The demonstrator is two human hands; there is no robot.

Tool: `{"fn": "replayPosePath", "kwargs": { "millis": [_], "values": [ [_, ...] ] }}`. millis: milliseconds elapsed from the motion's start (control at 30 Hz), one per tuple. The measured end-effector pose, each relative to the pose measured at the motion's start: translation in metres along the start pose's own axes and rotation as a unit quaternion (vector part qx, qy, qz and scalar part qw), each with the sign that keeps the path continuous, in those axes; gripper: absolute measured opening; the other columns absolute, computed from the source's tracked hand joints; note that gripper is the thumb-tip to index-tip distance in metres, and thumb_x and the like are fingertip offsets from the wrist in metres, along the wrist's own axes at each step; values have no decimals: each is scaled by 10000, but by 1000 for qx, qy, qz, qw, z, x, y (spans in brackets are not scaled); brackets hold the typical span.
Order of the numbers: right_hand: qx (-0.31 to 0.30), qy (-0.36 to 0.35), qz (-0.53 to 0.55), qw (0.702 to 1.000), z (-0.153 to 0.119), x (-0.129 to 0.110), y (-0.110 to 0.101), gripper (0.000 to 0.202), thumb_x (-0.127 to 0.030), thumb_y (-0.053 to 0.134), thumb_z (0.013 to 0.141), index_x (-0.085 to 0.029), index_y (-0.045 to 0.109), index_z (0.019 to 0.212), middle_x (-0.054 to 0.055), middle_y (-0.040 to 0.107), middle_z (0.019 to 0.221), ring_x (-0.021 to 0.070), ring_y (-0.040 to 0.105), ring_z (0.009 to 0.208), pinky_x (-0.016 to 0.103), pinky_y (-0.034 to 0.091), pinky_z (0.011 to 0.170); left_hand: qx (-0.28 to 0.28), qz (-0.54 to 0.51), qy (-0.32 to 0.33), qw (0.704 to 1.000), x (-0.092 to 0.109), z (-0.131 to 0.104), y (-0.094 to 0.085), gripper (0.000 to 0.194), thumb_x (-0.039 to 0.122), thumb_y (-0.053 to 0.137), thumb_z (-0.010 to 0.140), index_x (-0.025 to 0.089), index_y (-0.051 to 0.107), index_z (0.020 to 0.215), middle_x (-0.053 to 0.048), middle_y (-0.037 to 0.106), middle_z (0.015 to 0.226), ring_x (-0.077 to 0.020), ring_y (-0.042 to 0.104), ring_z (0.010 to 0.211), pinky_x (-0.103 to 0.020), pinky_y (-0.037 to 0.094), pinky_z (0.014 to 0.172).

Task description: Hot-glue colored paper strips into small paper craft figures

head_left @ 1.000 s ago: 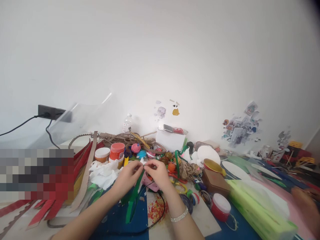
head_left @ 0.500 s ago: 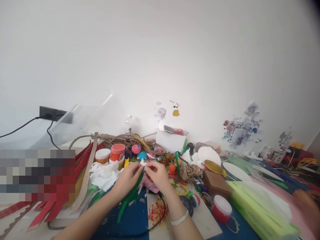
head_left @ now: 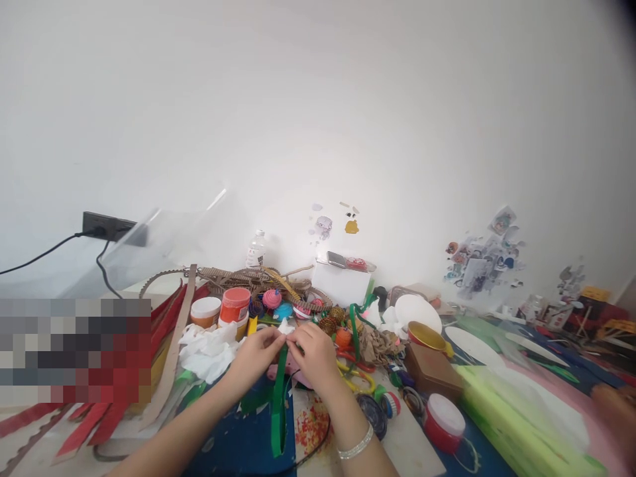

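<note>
My left hand (head_left: 259, 356) and my right hand (head_left: 316, 354) meet in front of me, thumbs and forefingers pinched together at the top of a green strip (head_left: 279, 417). The strip hangs down in a narrow loop over the blue table surface. A small white pointed piece (head_left: 285, 327) sticks up at the fingertips; whether it is joined to the strip I cannot tell. Behind the hands, partly hidden, lies a pink object (head_left: 297, 376) beside a black cord. A bracelet circles my right wrist.
Crumpled white tissue (head_left: 209, 351), paint tubs (head_left: 235, 305) and red strips (head_left: 166, 318) crowd the left. On the right stand a brown box (head_left: 432, 371), a red tub (head_left: 444, 430) and a light-green package (head_left: 517, 417). Another person's hand (head_left: 613, 414) is at the far right.
The green strip has swung from lying slantwise under my left hand to hanging nearly straight down. My hands stay together and have shifted slightly, with more of the white piece showing.
</note>
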State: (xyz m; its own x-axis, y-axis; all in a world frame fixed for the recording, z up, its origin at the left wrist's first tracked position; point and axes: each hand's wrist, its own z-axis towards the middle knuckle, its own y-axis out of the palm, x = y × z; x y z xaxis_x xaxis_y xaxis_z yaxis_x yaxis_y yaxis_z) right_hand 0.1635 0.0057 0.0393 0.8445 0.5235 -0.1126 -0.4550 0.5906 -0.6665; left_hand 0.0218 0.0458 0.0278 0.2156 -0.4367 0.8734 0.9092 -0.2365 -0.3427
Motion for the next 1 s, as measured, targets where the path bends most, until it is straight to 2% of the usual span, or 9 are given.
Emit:
{"fn": "replayPosePath", "kwargs": {
  "millis": [200, 367, 533, 733, 1000],
  "values": [
    [-25, 55, 59, 996, -1, 2, 0, 127, -168, 530, 835, -207, 640, 786, 40, 645, 791, 177, 569, 804, 257, 416, 698, 4, 9, -13, 1000, -3, 2, -1, 330, 492, 447, 734, 189, 523, 627, 36, 521, 498, -162, 536, 496, -251, 399, 486],
    [-13, 95, 49, 994, -1, 4, 4, 170, -195, 487, 862, -200, 633, 776, 38, 638, 771, 174, 573, 762, 255, 400, 677, -9, 11, -2, 1000, -3, 3, 2, 306, 462, 448, 742, 183, 553, 673, 13, 581, 578, -174, 568, 570, -256, 430, 529],
    [-17, 116, 42, 992, -1, 2, 3, 182, -215, 457, 876, -199, 617, 791, 37, 636, 773, 176, 576, 756, 243, 375, 646, -12, 29, 17, 999, 1, 0, 2, 261, 405, 426, 770, 190, 546, 684, 23, 541, 592, -168, 539, 597, -256, 412, 563],
    [-41, 111, 51, 992, -2, 1, 0, 216, -227, 397, 913, -198, 585, 810, 15, 607, 714, 155, 552, 649, 229, 340, 570, 11, 141, 95, 985, 7, -5, 0, 285, 359, 381, 811, 211, 453, 579, 31, 473, 568, -155, 448, 571, -260, 322, 554],
    [-57, 85, 58, 993, -4, 8, 6, 121, -194, 488, 868, -205, 598, 820, 9, 631, 729, 159, 577, 683, 231, 365, 591, 5, 77, 53, 996, 1, -1, 2, 303, 409, 379, 791, 213, 435, 567, 35, 466, 542, -157, 464, 552, -256, 349, 530]
  ]
}}
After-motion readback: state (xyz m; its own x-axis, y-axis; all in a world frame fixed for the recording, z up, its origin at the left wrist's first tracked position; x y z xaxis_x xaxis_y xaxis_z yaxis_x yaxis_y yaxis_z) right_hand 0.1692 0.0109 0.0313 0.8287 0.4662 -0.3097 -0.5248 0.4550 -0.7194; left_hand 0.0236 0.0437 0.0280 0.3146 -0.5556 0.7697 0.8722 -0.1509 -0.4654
